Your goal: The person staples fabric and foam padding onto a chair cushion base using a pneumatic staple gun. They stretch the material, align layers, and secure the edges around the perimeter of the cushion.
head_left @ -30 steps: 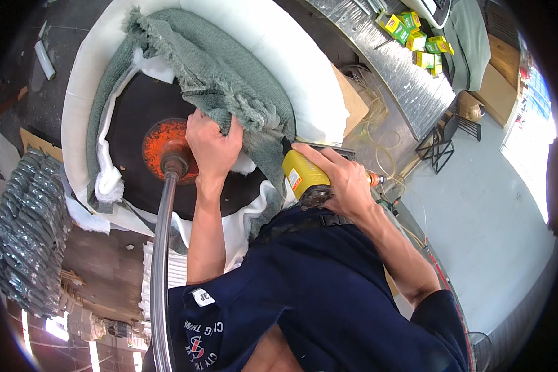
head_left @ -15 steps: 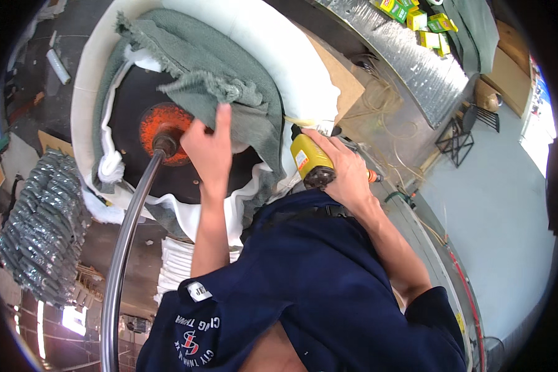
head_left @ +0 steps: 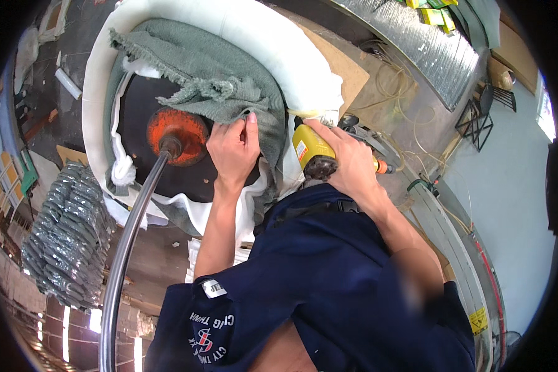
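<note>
A round seat with a white padded rim (head_left: pixel 235 25) lies upside down before me. Across its black base (head_left: pixel 144 102) drapes grey-green fabric (head_left: pixel 198 56) with a frayed edge. My left hand (head_left: pixel 234 152) is closed on the near part of this fabric, thumb up, right of a rusty orange disc (head_left: pixel 195 139). My right hand (head_left: pixel 353 162) is wrapped round a yellow staple gun (head_left: pixel 313 147) at the seat's right side. The gun's nose is partly hidden by the rim and fabric. White lining (head_left: pixel 195 208) hangs loose along the near edge.
A shiny metal pole (head_left: pixel 130 242) rises from the disc toward me. Left stands a stack of plastic-wrapped grey bundles (head_left: pixel 68 235). A metal-topped table (head_left: pixel 421 56) with green-yellow boxes (head_left: pixel 437 17) is far right. Thin hoses (head_left: pixel 394 93) lie on the floor.
My left hand has moved right, away from the disc, drawing the fabric edge taut. The staple gun stays beside the rim. The whole view has shifted slightly.
</note>
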{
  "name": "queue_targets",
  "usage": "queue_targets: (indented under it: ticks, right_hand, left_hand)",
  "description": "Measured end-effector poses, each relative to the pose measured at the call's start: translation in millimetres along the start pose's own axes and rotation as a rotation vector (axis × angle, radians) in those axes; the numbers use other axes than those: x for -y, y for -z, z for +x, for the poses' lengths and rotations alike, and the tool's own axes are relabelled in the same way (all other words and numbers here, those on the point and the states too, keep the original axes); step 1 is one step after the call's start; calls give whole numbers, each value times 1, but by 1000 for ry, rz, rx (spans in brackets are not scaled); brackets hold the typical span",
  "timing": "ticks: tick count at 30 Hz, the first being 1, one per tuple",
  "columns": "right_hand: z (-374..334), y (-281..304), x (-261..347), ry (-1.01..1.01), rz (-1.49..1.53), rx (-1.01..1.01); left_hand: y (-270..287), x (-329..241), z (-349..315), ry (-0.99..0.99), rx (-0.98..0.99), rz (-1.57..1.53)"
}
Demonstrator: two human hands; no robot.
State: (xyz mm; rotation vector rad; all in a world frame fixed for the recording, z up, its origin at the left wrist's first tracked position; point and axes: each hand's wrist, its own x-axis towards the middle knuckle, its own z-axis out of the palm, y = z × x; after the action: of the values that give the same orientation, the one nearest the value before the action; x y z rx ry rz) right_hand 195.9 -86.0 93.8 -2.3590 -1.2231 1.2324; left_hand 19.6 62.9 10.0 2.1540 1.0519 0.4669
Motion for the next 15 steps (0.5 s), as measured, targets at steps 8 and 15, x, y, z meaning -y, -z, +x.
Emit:
queue_targets:
  ticks: [8,15]
  right_hand:
    - [18,7,39,-43,29,92]
    - [44,11,54,-1,-99,178]
  left_hand:
    - [1,40,38,-361,50,232]
    - [-12,58,49,-302,-4,99]
